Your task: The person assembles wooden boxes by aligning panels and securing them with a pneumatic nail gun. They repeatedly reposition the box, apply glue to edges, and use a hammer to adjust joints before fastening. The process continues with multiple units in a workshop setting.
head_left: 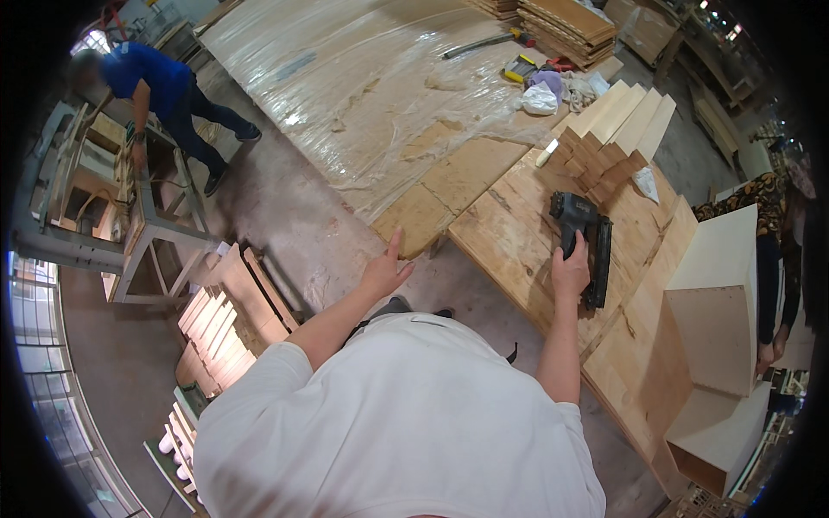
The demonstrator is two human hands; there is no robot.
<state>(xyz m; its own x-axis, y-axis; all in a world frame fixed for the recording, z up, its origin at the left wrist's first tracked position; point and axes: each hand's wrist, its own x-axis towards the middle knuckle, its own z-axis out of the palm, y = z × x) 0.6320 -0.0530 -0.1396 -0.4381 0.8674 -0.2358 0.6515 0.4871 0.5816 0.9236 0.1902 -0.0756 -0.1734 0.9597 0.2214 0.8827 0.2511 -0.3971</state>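
My right hand (571,272) is wrapped round the handle of a black nail gun (600,255), which rests on or just above the plywood workbench (509,229). Empty, with fingers apart and the index pointing forward, my left hand (385,273) hovers near the corner of a large table covered in plastic film (345,112). Bare brown board (414,220) shows at that corner. Beyond the nail gun lies a stack of pale wooden strips (617,129), with a small white tube-shaped thing (547,153) beside it.
Right of the bench stand pale box-like panels (712,337), with another person's hand (766,356) behind them. A hammer (488,41) and cloths (544,93) lie on the film. Far left, a person in blue (151,78) bends over a metal frame (151,229). Wood pieces (211,332) are stacked lower left.
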